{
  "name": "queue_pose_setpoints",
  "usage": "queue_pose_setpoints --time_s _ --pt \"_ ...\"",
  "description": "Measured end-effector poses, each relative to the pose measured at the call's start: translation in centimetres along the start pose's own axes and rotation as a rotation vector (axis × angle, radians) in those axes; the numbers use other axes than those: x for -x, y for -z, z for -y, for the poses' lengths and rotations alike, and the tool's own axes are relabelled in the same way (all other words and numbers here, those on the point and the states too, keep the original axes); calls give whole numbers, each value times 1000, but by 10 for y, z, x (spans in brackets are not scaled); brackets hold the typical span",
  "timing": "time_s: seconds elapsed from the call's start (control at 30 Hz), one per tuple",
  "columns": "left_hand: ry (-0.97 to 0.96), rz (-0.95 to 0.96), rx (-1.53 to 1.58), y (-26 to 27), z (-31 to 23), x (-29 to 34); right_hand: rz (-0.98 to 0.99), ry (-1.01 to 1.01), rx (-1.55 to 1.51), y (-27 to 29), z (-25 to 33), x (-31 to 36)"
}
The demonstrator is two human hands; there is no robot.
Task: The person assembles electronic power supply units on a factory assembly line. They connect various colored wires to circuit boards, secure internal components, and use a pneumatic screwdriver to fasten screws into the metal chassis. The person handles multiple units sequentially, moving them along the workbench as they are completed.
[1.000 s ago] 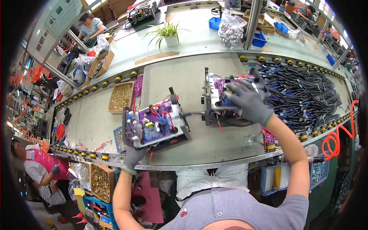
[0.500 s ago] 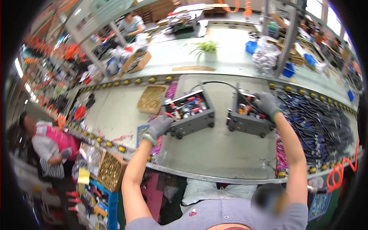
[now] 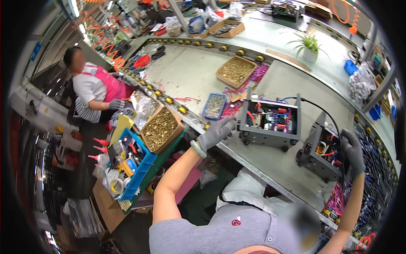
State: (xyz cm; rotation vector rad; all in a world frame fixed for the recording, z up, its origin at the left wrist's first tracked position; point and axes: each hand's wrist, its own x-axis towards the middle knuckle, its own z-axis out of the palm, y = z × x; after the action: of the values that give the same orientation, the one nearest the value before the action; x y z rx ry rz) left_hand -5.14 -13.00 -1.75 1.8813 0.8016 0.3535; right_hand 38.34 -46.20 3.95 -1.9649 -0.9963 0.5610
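Two open grey metal chassis with wiring and circuit boards inside stand on the workbench. My gloved left hand is at the lower left corner of the left chassis, fingers spread and just touching it. A black cable arcs from this unit over to the right chassis. My gloved right hand wraps around the right edge of that second unit, which stands tilted toward me.
Cardboard boxes of brass parts and a blue tray of screws lie left of the chassis. A blue tool bin sits below the bench. A co-worker in a pink apron works at far left. Cable bundles lie right.
The view has swung to the left and come closer. My left hand has opened at the left chassis's corner; my right hand stays on the right chassis.
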Motion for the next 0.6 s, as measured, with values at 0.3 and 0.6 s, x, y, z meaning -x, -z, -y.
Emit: queue_pose_setpoints --time_s 0.3,0.6 --pt "-550 -337 -488 -7 -108 5 -407 -16 -88 25 58 153" --pt "-553 -80 -1221 -90 -117 -76 -459 -205 161 9 22 278"
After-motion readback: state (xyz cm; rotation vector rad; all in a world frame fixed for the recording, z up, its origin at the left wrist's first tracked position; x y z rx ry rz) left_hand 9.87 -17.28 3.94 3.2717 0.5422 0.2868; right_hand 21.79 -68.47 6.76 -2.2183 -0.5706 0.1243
